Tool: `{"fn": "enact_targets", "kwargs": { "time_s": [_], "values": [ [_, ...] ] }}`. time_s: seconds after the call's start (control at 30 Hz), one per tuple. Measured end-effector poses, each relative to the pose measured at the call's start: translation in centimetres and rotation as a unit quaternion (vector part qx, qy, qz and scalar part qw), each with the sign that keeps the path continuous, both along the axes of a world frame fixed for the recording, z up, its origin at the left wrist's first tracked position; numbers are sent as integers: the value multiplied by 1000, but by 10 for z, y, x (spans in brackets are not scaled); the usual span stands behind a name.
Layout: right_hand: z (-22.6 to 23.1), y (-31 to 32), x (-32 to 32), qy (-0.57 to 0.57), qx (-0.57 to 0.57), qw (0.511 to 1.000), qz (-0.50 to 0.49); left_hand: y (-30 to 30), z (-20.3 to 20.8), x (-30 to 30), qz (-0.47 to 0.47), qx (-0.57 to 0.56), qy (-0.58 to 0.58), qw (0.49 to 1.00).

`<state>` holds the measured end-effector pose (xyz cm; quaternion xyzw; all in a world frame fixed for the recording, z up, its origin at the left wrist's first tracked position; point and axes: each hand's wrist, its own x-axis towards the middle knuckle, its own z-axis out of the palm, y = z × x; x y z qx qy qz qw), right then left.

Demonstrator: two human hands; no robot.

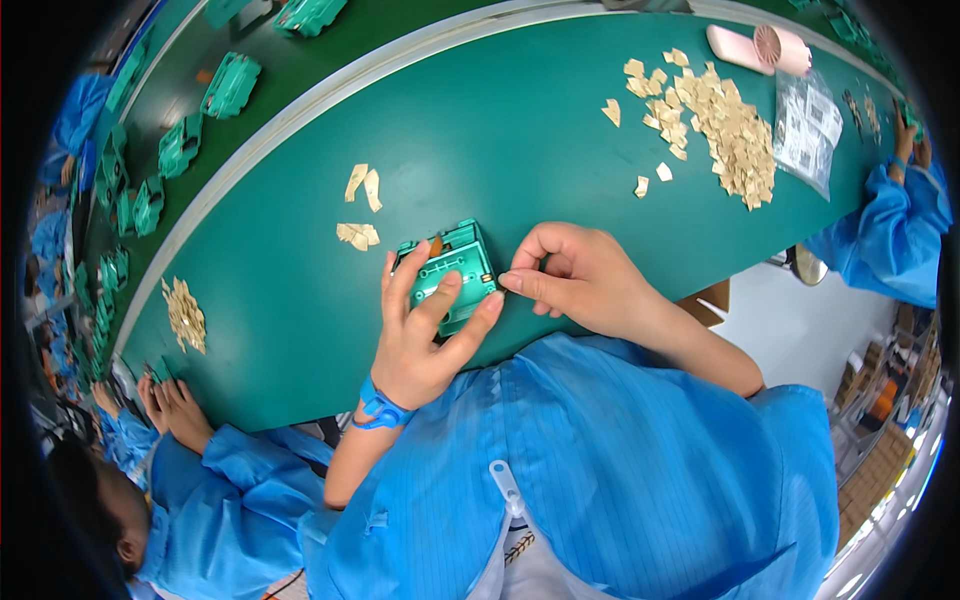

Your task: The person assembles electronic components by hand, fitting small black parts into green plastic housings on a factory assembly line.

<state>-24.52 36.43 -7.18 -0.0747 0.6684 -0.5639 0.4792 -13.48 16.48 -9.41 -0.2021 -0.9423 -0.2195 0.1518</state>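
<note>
A green plastic housing [462,262] with an open, ribbed inside lies on the green table in front of me. My left hand [412,345], with a blue band at its wrist, is closed around the housing and steadies it, its fingers spread over the top. An orange-brown part [436,246] shows inside, near the fingertips. My right hand [585,278] is at the housing's right edge, thumb and forefinger pinched together. Whatever sits between those fingertips is too small to make out. Beyond the left hand lie several loose cream-coloured pieces [358,236].
A big heap of cream pieces [735,140] covers the far right, beside a clear bag [806,135] and a pink handheld fan [780,50]. A smaller pile [185,316] lies left. Past a pale rail, a belt carries green housings [232,86]. Co-workers' hands [178,408] work at both sides.
</note>
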Motion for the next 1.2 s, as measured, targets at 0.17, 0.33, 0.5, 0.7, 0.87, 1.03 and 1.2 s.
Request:
{"fn": "enact_targets", "kwargs": {
  "time_s": [0.17, 0.33, 0.5, 0.7, 0.87, 1.03, 1.2],
  "values": [
    [-4, -4, 0, 82, -111, 990, -21, 0, 6, 1, 6, 138, -28, 990],
    [20, -8, -4, 32, -168, 985, 3, 10, 11, 3, 38, 275, 15, 961],
    [29, -8, 0, 93, -177, 980, 5, 15, 7, 5, 33, 315, 68, 946],
    [30, -9, 3, 105, -179, 978, -5, 18, 4, 5, 37, 324, 81, 942],
    [31, -9, 3, 113, -179, 977, -2, 19, 1, 5, 39, 335, 92, 937],
    [29, -9, 3, 121, -177, 977, 0, 20, -2, 5, 36, 339, 97, 935],
    [31, -9, 2, 116, -174, 978, 5, 20, -2, 5, 33, 336, 102, 936]
  ]
}}
